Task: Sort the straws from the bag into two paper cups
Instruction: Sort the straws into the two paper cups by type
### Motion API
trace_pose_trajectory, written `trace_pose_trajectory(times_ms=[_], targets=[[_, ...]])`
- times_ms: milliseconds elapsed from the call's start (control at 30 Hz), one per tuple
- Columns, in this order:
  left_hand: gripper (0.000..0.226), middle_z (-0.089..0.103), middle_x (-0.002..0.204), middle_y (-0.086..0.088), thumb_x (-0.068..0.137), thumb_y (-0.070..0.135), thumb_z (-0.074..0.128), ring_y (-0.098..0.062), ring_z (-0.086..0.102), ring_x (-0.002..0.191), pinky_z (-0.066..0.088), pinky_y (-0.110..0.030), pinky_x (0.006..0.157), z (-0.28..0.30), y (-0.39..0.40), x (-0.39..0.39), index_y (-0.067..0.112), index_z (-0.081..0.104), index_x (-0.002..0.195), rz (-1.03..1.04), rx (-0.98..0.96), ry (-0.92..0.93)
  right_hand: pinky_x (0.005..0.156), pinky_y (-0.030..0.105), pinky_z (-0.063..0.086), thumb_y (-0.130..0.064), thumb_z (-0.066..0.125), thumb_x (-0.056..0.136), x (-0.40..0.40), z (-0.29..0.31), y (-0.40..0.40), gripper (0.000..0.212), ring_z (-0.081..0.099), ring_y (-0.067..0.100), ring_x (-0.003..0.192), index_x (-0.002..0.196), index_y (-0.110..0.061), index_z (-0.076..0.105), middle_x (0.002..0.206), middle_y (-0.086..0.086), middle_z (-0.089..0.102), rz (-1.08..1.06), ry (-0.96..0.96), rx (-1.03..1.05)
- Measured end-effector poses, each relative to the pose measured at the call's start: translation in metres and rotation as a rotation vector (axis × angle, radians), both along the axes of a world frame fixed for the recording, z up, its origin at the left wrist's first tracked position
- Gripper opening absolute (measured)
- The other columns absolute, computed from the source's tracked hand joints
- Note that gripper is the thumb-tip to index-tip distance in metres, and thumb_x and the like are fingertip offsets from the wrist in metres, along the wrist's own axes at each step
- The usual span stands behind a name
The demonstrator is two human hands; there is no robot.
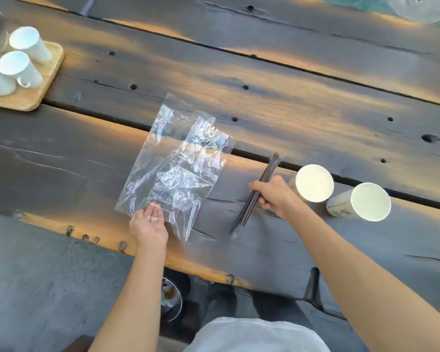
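A clear, crinkled plastic bag [174,166] lies flat on the dark wooden table. My left hand [149,226] rests on its near corner with fingers apart, touching the plastic. To the right of the bag, my right hand [272,195] is closed around a bundle of dark straws [254,196], which slants from the upper right down to the lower left. Right of that hand stand two white paper cups: the nearer cup [314,182] just beside my knuckles, and the other cup [370,201] further right. I see nothing inside either cup.
A light wooden tray [40,90] at the far left holds several white mugs [19,68]. The table's front edge [201,271] runs below my hands. A can [169,292] sits on the floor under the table.
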State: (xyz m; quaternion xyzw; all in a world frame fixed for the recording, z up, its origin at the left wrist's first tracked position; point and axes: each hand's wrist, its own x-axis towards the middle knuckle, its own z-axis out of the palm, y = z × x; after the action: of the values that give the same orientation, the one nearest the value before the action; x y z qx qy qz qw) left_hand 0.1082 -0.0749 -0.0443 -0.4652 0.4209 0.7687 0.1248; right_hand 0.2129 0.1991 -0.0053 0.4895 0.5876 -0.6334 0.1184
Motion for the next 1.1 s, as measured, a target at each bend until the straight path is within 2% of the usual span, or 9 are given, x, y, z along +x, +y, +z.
trace_pose_trajectory(times_ms=[133, 233, 367, 533, 633, 733, 800, 933, 1100], targets=[[0.043, 0.062, 0.122, -0.012, 0.106, 0.026, 0.038, -0.025, 0.06, 0.111, 0.043, -0.038, 0.108, -0.001, 0.0, 0.012, 0.006, 0.04, 0.144, -0.169, -0.156, -0.067, 0.037, 0.017, 0.02, -0.007, 0.061, 0.083, -0.004, -0.03, -0.012, 0.011, 0.033, 0.017, 0.04, 0.078, -0.004, 0.052, 0.054, 0.01, 0.043, 0.099, -0.173, -0.017], [0.039, 0.059, 0.118, -0.007, 0.103, 0.036, 0.042, -0.02, 0.06, 0.104, 0.047, -0.031, 0.092, -0.003, -0.004, 0.019, 0.01, 0.05, 0.131, -0.178, -0.271, -0.16, 0.035, 0.017, 0.024, -0.013, 0.064, 0.086, -0.007, -0.041, -0.016, 0.021, 0.033, 0.02, 0.04, 0.072, -0.007, 0.049, 0.049, 0.01, 0.044, 0.127, -0.247, 0.043], [0.009, 0.048, 0.085, -0.004, 0.095, 0.015, 0.039, -0.014, 0.045, 0.066, 0.039, -0.027, 0.059, -0.006, -0.005, 0.03, 0.013, 0.047, 0.097, -0.057, -0.497, -0.181, 0.041, 0.024, 0.042, -0.021, 0.064, 0.087, -0.011, -0.045, -0.018, 0.023, 0.049, 0.022, 0.042, 0.074, -0.008, 0.049, 0.057, 0.012, 0.058, 0.179, -0.288, 0.227], [0.021, 0.057, 0.112, 0.0, 0.1, 0.011, 0.043, -0.017, 0.055, 0.098, 0.046, -0.032, 0.088, 0.022, 0.025, 0.058, 0.009, 0.054, 0.117, -0.37, -0.858, 0.108, 0.049, 0.029, 0.052, -0.031, 0.069, 0.088, -0.001, -0.045, -0.016, 0.022, 0.062, 0.022, 0.057, 0.082, -0.015, 0.055, 0.082, 0.012, 0.068, 0.203, -0.273, 0.321], [0.016, 0.057, 0.104, 0.006, 0.099, 0.012, 0.047, -0.015, 0.056, 0.097, 0.045, -0.027, 0.084, 0.038, 0.048, 0.07, 0.016, 0.055, 0.112, -0.618, -0.916, 0.345, 0.062, 0.038, 0.062, -0.037, 0.069, 0.086, 0.006, -0.048, -0.016, 0.031, 0.069, 0.028, 0.067, 0.096, -0.011, 0.056, 0.091, 0.015, 0.069, 0.166, -0.277, 0.309], [0.015, 0.058, 0.097, 0.012, 0.098, 0.011, 0.049, -0.011, 0.057, 0.088, 0.046, -0.028, 0.077, 0.048, 0.074, 0.08, 0.02, 0.057, 0.107, -0.871, -0.884, 0.466, 0.044, 0.029, 0.055, -0.026, 0.055, 0.094, 0.017, -0.038, -0.016, 0.021, 0.062, 0.025, 0.054, 0.095, -0.006, 0.053, 0.093, 0.021, 0.068, 0.1, -0.242, 0.266], [0.014, 0.06, 0.096, 0.008, 0.099, 0.011, 0.05, -0.008, 0.057, 0.087, 0.046, -0.026, 0.076, 0.049, 0.089, 0.082, 0.019, 0.058, 0.106, -1.019, -0.876, 0.543, 0.048, 0.033, 0.056, -0.016, 0.048, 0.096, 0.032, -0.033, -0.017, 0.009, 0.059, 0.025, 0.055, 0.093, -0.008, 0.051, 0.088, 0.02, 0.066, 0.053, -0.207, 0.234], [0.015, 0.064, 0.105, 0.0, 0.099, 0.008, 0.051, -0.014, 0.059, 0.094, 0.042, -0.022, 0.079, 0.027, 0.111, 0.077, 0.014, 0.062, 0.108, -1.324, -0.905, 0.558, 0.046, 0.023, 0.048, -0.011, 0.041, 0.096, 0.07, -0.031, -0.024, 0.01, 0.059, 0.019, 0.051, 0.095, -0.011, 0.051, 0.087, 0.015, 0.062, 0.018, -0.228, 0.21], [0.016, 0.064, 0.107, -0.008, 0.098, 0.009, 0.053, -0.023, 0.059, 0.094, 0.05, -0.037, 0.084, -0.004, 0.124, 0.064, 0.008, 0.061, 0.112, -1.61, -1.078, 0.528, 0.053, 0.033, 0.049, -0.007, 0.035, 0.091, 0.093, -0.038, -0.029, 0.019, 0.059, 0.018, 0.051, 0.083, -0.008, 0.052, 0.08, 0.01, 0.059, 0.041, -0.253, 0.178]])
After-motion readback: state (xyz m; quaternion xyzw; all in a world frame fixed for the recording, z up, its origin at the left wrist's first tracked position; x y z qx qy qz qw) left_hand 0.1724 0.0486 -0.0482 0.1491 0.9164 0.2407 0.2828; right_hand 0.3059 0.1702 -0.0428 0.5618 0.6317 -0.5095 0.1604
